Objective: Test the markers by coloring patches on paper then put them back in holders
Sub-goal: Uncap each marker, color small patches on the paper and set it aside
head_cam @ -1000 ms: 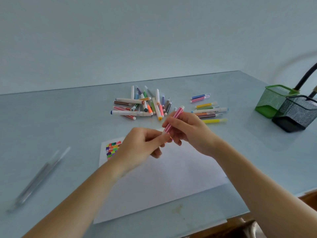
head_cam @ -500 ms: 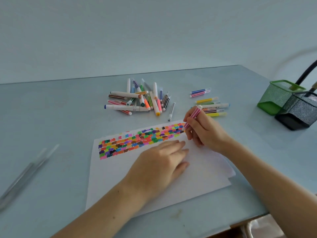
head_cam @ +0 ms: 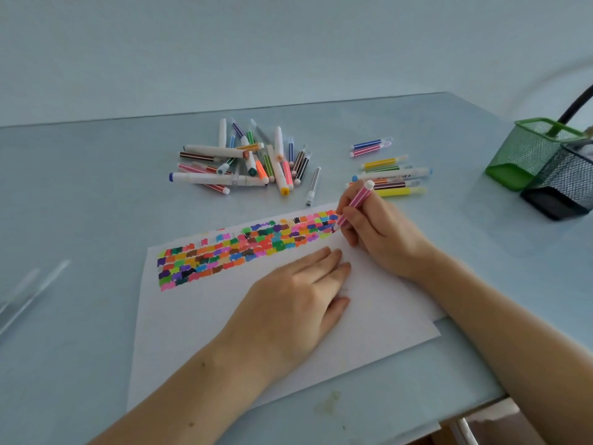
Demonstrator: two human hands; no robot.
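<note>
Marker tip lowered onto paper (head_cam: 288, 348); right hand (head_cam: 378, 239) grips pink marker (head_cam: 354, 203), left hand (head_cam: 295, 303) flat.

My right hand (head_cam: 378, 232) grips a pink striped marker (head_cam: 354, 203), its tip on the right end of the coloured patches (head_cam: 244, 248). My left hand (head_cam: 298, 303) lies flat on the paper (head_cam: 192, 332). Loose markers (head_cam: 247, 159) lie beyond; green holder (head_cam: 526, 152) and black holder (head_cam: 568, 184) far right.

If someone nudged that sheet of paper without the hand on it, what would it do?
The paper looks thin and lies flat on the smooth table, so it would probably slide easily. The left hand presses flat on it, likely for that reason. Lifted by one edge, it would likely droop.
</note>
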